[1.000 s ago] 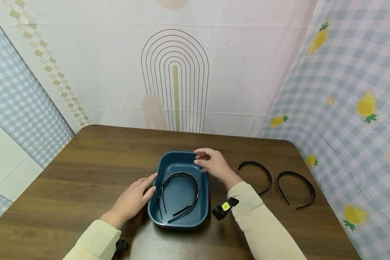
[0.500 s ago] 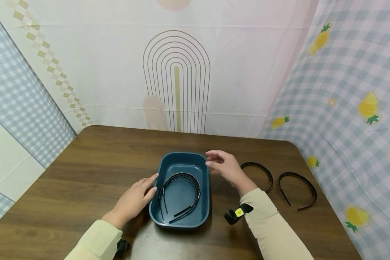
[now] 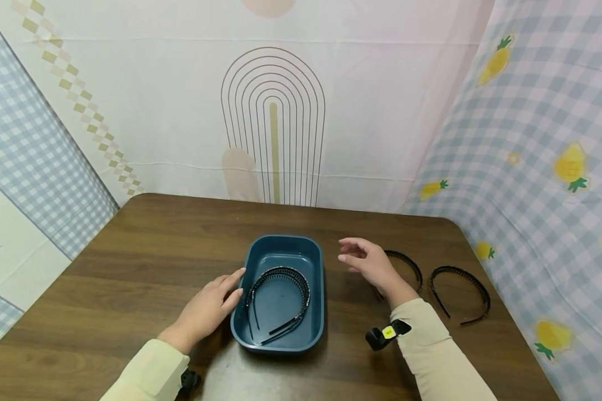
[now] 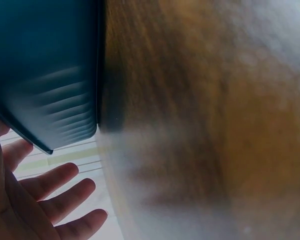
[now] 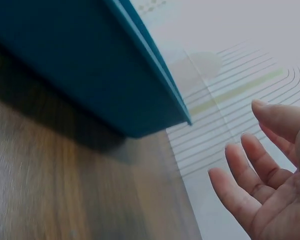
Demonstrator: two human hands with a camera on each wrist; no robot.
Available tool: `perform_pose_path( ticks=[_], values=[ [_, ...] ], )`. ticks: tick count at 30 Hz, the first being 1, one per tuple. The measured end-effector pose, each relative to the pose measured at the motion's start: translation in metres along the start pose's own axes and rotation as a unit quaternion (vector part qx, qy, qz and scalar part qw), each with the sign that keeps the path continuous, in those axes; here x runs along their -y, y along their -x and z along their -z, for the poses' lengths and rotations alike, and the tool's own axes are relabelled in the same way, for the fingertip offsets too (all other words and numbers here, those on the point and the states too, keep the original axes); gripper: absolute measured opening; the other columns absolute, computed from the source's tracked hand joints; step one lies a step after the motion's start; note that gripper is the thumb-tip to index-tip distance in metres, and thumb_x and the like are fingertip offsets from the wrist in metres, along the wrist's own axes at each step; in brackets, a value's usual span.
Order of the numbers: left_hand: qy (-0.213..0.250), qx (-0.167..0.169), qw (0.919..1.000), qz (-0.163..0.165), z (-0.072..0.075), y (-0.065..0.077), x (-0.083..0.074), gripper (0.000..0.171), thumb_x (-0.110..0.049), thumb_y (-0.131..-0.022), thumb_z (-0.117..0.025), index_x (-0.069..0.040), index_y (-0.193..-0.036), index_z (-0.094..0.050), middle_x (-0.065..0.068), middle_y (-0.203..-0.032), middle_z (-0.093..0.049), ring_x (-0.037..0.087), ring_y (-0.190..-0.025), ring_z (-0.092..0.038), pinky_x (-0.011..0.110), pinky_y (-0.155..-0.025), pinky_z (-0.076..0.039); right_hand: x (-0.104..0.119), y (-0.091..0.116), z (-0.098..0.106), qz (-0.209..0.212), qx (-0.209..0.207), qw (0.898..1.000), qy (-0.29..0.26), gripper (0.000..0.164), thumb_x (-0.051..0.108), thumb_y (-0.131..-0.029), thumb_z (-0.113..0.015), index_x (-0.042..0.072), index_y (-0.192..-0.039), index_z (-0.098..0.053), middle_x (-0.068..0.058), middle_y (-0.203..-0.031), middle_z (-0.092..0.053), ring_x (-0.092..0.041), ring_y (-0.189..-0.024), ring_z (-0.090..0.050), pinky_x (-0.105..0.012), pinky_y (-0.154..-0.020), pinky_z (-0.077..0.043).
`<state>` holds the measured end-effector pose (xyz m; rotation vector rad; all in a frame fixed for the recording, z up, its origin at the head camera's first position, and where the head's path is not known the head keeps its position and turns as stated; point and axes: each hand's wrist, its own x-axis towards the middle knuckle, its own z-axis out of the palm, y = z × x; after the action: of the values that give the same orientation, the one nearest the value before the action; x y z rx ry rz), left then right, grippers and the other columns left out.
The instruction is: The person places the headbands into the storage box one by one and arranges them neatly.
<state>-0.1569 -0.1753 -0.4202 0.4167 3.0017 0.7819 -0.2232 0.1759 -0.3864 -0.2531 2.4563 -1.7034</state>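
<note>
Pushing by the relaxed left hand (image 3: 207, 305), seemingly touching the lower-centre tray (image 3: 283, 246), could shift it; the right hand (image 3: 371, 264) hovers empty.

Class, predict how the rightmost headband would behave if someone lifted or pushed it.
The headband is probably light, being a thin band. It looks fairly stiff, holding an open arch. Pushed, it would likely slide, not roll, lying flat on the table.
</note>
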Motion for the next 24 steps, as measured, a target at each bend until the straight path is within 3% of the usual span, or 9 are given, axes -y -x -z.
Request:
perform_pose_path(
  ticks=[13, 24],
  values=[
    [0.001, 0.001, 1.0, 0.001, -0.001, 0.0, 0.0, 0.051, -0.031, -0.101, -0.049, -0.015, -0.149, -0.039, 0.019, -0.139, -0.05, 0.039, -0.127, -0.048, 0.057, -0.103, -0.038, -0.018, 0.007, 0.026, -0.019, -0.004, 0.999, 0.048, 0.048, 0.021, -0.095, -0.063, 0.004, -0.138, -0.05, -0.023, -0.132, -0.05, -0.033, -0.115, -0.054, -0.05, -0.09, -0.05],
    [0.001, -0.001, 1.0, 0.0, 0.0, 0.0, 0.0, 0.051, -0.03, -0.101, -0.049, -0.015, -0.149, -0.039, 0.018, -0.139, -0.051, 0.038, -0.127, -0.048, 0.057, -0.103, -0.038, -0.032, 0.01, 0.051, -0.025, -0.018, 0.995, 0.094, 0.048, 0.018, -0.096, -0.061, 0.001, -0.138, -0.048, -0.023, -0.13, -0.051, -0.035, -0.114, -0.055, -0.047, -0.087, -0.052]
  ],
)
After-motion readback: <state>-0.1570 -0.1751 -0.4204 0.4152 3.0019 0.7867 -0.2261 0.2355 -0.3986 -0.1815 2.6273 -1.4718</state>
